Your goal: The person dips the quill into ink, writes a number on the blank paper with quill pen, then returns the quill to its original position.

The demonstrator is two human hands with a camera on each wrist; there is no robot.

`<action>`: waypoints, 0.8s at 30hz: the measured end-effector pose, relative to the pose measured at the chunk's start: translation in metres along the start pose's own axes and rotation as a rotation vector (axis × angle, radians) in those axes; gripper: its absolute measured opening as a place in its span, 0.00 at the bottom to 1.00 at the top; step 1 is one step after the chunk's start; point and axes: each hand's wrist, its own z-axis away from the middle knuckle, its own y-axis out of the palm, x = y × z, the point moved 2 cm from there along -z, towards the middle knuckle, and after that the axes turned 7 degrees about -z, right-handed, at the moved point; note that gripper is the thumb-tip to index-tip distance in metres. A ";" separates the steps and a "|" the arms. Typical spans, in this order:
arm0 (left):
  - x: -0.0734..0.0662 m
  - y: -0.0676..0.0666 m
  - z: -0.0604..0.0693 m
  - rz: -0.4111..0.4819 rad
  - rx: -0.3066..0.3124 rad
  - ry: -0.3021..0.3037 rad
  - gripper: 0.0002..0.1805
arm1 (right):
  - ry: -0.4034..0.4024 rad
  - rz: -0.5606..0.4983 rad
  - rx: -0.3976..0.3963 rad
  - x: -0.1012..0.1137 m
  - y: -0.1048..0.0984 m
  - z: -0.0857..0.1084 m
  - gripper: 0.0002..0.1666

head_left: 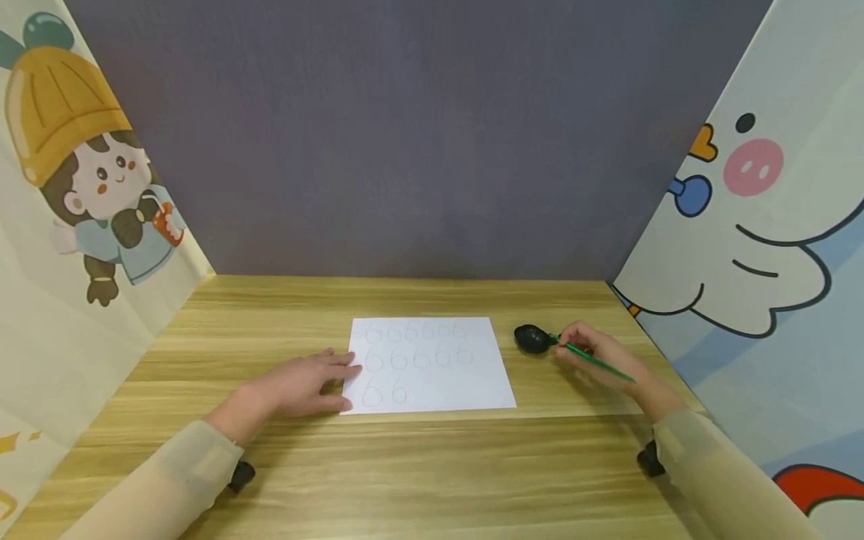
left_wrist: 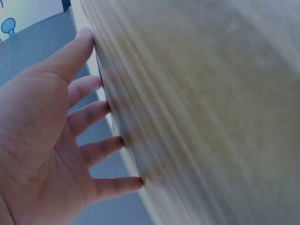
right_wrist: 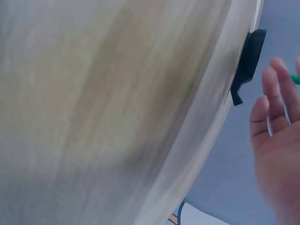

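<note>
A white sheet of paper [head_left: 459, 390] with rows of faint handwritten 6-like figures lies on the table. My left hand [head_left: 307, 382] rests at its left edge, fingers spread and fingertips touching it; the left wrist view also shows this hand [left_wrist: 51, 126] with straight fingers. To the right of the sheet, my right hand [head_left: 607, 358] pinches a thin green pencil [head_left: 597, 361], slanted over the table. Just left of those fingers sits a black, rounded oval object [head_left: 532, 339]. In the right wrist view, only a bit of the pencil [right_wrist: 296, 79] shows; fingers hide its grip.
The wood-grain table [head_left: 418, 480] runs back to a dark grey panel [head_left: 418, 150]. Cartoon-printed panels stand at the left [head_left: 40, 337] and right [head_left: 810, 285]. Dark wrist-worn devices sit under the left [head_left: 241, 475] and right [head_left: 650, 459] sleeves.
</note>
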 end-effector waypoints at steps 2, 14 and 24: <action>0.001 0.000 0.000 0.004 0.001 -0.003 0.39 | 0.042 -0.073 0.007 0.001 0.002 0.000 0.12; 0.000 0.000 0.000 0.003 -0.004 0.006 0.39 | 0.067 -0.313 0.039 0.005 0.007 -0.006 0.19; -0.001 -0.001 0.000 -0.001 0.002 0.000 0.39 | 0.091 -0.391 -0.018 0.017 0.016 -0.006 0.17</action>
